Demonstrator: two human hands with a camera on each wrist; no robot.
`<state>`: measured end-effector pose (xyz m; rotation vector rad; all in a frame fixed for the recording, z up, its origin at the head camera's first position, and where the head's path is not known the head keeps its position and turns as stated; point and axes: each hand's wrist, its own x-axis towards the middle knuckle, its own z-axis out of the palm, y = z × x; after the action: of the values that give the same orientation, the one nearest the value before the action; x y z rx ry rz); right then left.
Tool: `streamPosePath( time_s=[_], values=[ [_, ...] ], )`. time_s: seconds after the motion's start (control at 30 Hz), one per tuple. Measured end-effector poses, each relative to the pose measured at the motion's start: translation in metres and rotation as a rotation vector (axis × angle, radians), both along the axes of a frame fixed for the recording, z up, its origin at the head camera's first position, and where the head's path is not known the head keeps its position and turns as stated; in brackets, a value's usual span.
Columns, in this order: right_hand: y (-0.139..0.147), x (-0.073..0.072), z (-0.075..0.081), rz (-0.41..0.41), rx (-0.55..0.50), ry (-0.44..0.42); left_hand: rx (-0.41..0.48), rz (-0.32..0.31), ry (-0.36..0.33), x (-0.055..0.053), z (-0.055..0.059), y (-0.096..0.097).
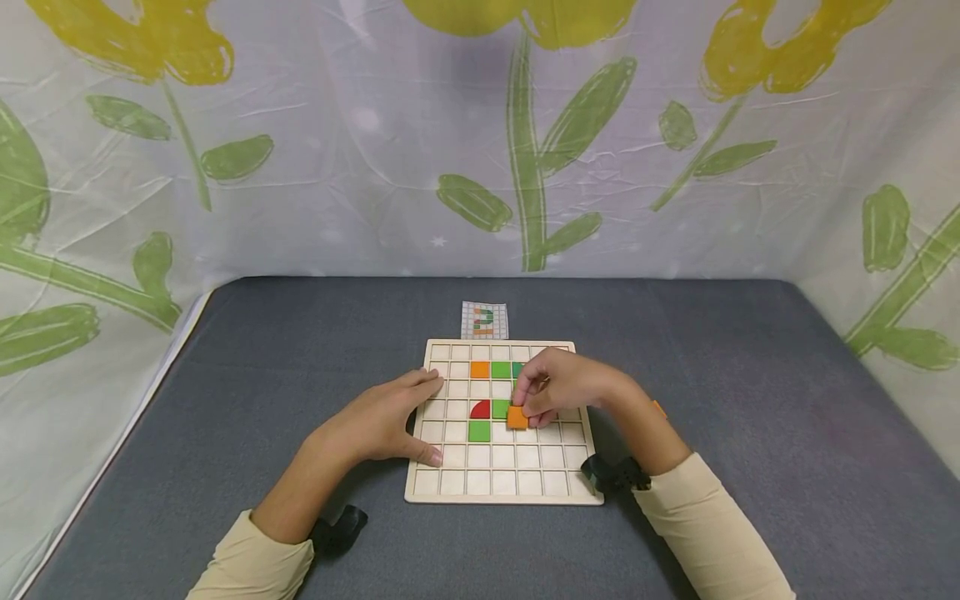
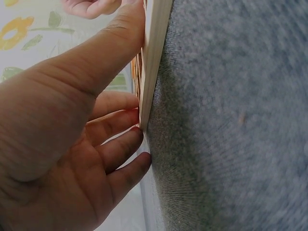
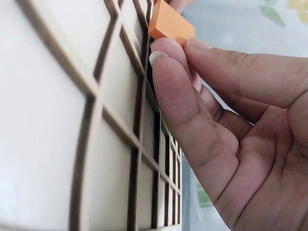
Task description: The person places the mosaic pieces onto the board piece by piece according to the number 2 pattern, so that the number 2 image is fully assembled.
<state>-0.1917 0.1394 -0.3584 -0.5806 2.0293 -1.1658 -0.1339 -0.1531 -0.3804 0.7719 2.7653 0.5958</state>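
A pale wooden grid board lies on the table with several coloured pieces in its squares. My right hand is over the board's middle, pinching an orange square tile between thumb and fingers. In the right wrist view the orange tile is tilted above the grid. My left hand rests at the board's left edge, thumb and fingers spread and touching it. On the board are another orange tile, a green tile, a red rounded piece and a lower green tile.
A small pattern card with a coloured grid lies behind the board's far edge. The dark grey cloth covers the table. An orange piece shows partly behind the right forearm. A flower-printed curtain hangs at the back.
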Motion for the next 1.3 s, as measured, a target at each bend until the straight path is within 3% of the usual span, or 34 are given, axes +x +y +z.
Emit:
streamPosePath(
  time_s=[0.43, 0.8, 1.03, 1.3],
  values=[
    [-0.016, 0.011, -0.001, 0.036, -0.019, 0.015, -0.003, 0.023, -0.037, 0.0, 0.001, 0.002],
    [-0.033, 0.023, 0.0, 0.061, -0.012, 0.063, 0.006, 0.007, -0.024, -0.001, -0.001, 0.001],
    [-0.045, 0.032, -0.001, 0.102, 0.027, 0.168, 0.001, 0.001, -0.006, 0.0, 0.0, 0.0],
    [-0.052, 0.039, 0.002, 0.212, 0.057, 0.404, -0.007, 0.0, 0.001, -0.001, 0.0, 0.001]
  ],
)
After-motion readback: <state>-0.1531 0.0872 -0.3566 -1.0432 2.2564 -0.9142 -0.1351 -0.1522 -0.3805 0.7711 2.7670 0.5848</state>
